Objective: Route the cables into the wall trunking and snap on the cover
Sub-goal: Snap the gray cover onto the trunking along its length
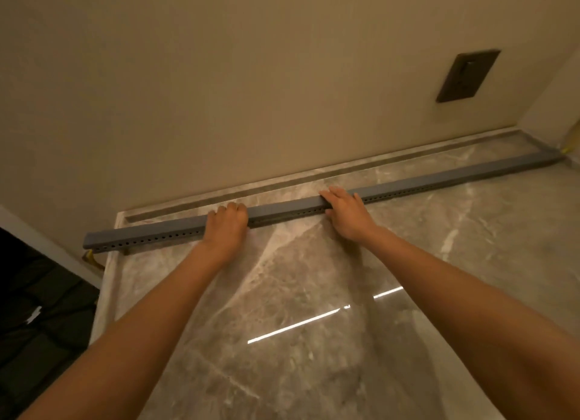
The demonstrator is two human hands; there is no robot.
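Head view shows a long grey trunking (282, 208) lying across a polished marble counter (314, 294), near and roughly parallel to the beige wall (219, 90), with its cover already sitting on top. The left hand (226, 228) is curled over the trunking, fingers wrapped across its top edge. The right hand (345, 214) lies flatter, fingers spread and pressing down on the cover a little further along. A yellow cable (91, 258) pokes out below the left end, and another hint of yellow shows at the far right end. A dark wall plate (467, 74) sits high on the wall, well apart.

The trunking looks like light, thin plastic: stiff across its width but likely to flex along its length, and liable to slide on the glossy stone. Pressing from above with both palms, working outward section by section, seems the safest hold, since the cover lips could crack under a sharp pinch.
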